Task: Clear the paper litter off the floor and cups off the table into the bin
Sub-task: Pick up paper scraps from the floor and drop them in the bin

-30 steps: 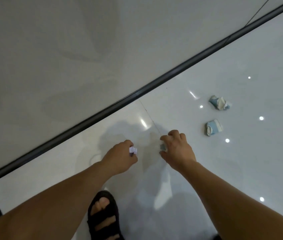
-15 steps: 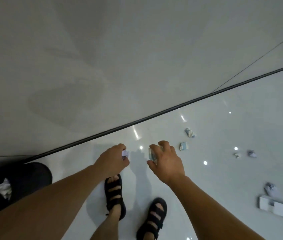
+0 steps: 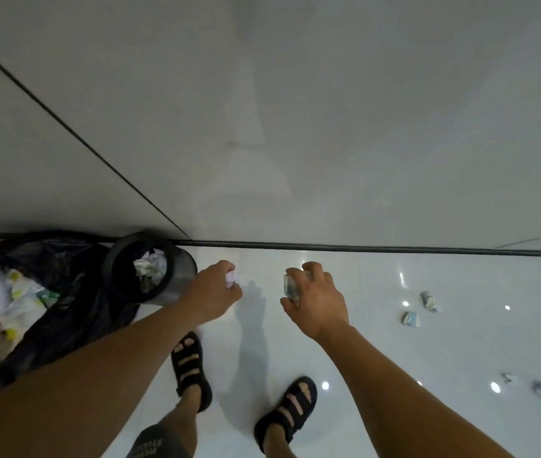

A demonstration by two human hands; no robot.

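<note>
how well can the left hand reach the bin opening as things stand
Yes, probably. The left hand, gripping a crumpled paper, hangs right beside the bin, whose open mouth faces up with nothing between; a short move leftward should put it over the opening.

Crumpled paper held in both hands beside the black bin [image 3: 179,283].
The left hand [image 3: 211,292] grips a white paper wad [image 3: 232,278] just right of the bin, which has crumpled paper inside. Farther right, the right hand [image 3: 315,299] pinches a blue-white paper piece [image 3: 290,289]. A black rubbish bag [image 3: 64,259] touches the bin's left side. Well right of the bin, a blue-white scrap [image 3: 429,300] and a second scrap [image 3: 411,319] lie on the glossy floor [image 3: 361,342].
</note>
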